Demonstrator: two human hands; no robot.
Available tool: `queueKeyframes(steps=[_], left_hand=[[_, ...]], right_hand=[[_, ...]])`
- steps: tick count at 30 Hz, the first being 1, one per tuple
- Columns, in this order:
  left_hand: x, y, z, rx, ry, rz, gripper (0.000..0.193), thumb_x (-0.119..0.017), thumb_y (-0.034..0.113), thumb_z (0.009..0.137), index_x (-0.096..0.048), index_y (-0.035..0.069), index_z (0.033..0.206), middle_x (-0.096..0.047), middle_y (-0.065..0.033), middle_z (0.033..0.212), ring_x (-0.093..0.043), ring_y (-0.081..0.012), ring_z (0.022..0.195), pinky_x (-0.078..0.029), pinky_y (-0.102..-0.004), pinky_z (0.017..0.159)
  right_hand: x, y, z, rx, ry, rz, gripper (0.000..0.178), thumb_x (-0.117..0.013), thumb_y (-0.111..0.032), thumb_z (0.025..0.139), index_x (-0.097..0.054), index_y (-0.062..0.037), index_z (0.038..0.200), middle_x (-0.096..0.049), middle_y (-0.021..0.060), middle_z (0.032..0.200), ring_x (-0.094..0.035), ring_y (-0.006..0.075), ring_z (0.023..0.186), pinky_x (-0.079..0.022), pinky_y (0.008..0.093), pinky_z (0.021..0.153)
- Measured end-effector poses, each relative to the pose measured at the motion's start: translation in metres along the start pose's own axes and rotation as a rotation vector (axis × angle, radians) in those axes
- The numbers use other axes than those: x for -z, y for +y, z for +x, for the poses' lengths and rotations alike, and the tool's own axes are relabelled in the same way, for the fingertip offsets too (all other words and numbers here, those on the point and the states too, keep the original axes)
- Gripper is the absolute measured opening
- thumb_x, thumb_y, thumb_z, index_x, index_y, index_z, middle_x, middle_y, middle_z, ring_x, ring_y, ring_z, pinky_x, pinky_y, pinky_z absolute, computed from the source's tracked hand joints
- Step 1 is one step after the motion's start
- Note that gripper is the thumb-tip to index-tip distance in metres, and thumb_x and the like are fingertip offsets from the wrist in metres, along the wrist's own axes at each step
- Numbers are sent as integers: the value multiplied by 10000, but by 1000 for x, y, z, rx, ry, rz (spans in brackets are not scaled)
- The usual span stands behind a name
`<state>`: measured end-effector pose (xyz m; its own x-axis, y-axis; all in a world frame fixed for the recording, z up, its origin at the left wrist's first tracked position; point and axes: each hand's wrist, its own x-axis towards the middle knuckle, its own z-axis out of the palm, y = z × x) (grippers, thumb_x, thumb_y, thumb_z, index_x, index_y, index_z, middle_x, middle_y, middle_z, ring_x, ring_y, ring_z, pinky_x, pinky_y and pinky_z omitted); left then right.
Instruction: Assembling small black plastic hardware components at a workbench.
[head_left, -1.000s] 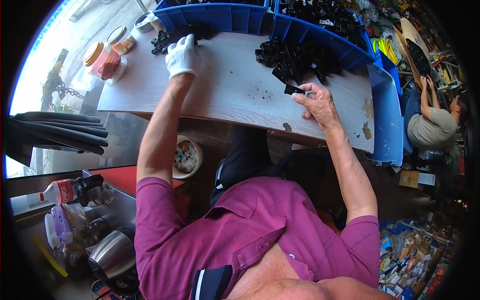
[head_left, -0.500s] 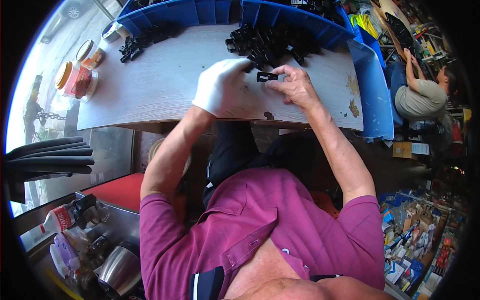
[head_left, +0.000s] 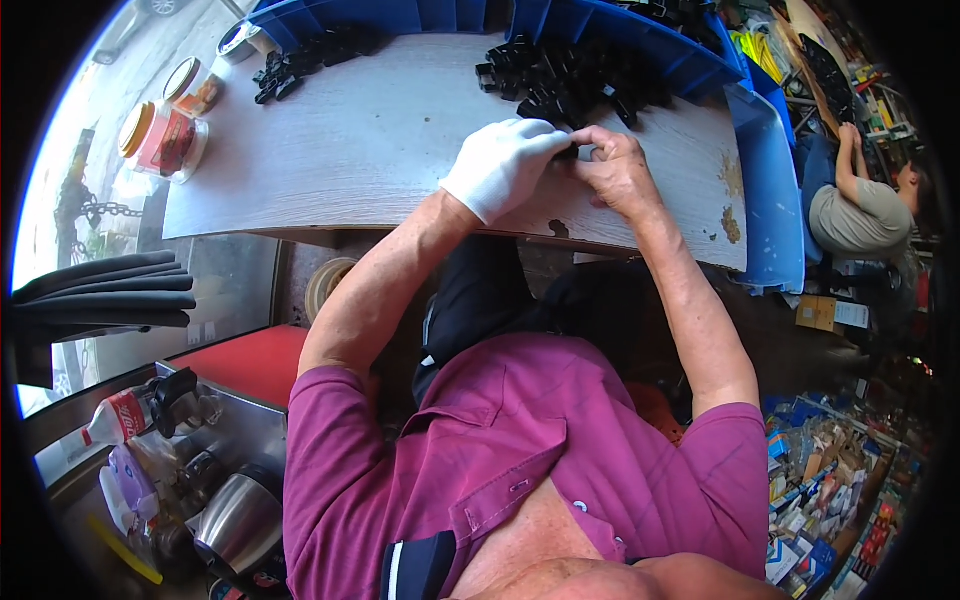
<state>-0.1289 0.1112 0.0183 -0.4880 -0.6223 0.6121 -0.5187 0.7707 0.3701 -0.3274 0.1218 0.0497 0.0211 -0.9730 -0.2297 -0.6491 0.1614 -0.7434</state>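
My left hand (head_left: 508, 168), in a white glove, and my bare right hand (head_left: 618, 172) meet over the near part of the table. Between their fingertips is a small black plastic part (head_left: 567, 154), mostly hidden by the fingers. Both hands are closed on it. Just beyond them lies a large heap of similar black plastic parts (head_left: 570, 82). A smaller group of black parts (head_left: 312, 62) sits at the far left of the tabletop (head_left: 340, 150).
Blue bins (head_left: 380, 18) line the table's far edge, and another blue bin (head_left: 770, 190) stands at its right. Two lidded jars (head_left: 165, 140) are at the left. A person (head_left: 862, 215) works at the far right. A steel kettle (head_left: 240, 520) is at lower left.
My left hand has moved right to meet my right hand at the black part. The part, plainly visible before in my right fingers, is now mostly covered. The whole view has shifted slightly.
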Motion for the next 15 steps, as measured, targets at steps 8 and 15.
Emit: queueKeyframes(steps=[8, 15], left_hand=[[0, 1, -1, 40, 16, 53, 301, -699, 65, 866, -739, 91, 1163, -725, -121, 1091, -716, -325, 916, -591, -395, 778], [-4, -4, 2, -64, -6, 3, 242, -679, 98, 855, -730, 121, 1090, -712, -67, 1001, -705, -299, 894, -577, -402, 776]], right_hand=[[0, -7, -1, -19, 1, -37, 321, -814, -196, 889, -739, -94, 1183, -720, 86, 815, -657, 142, 668, -530, 283, 580], [-3, 0, 2, 44, 44, -22, 323, -803, -121, 844, -745, -116, 1162, -596, -29, 659, -575, 90, 603, -500, 271, 469]])
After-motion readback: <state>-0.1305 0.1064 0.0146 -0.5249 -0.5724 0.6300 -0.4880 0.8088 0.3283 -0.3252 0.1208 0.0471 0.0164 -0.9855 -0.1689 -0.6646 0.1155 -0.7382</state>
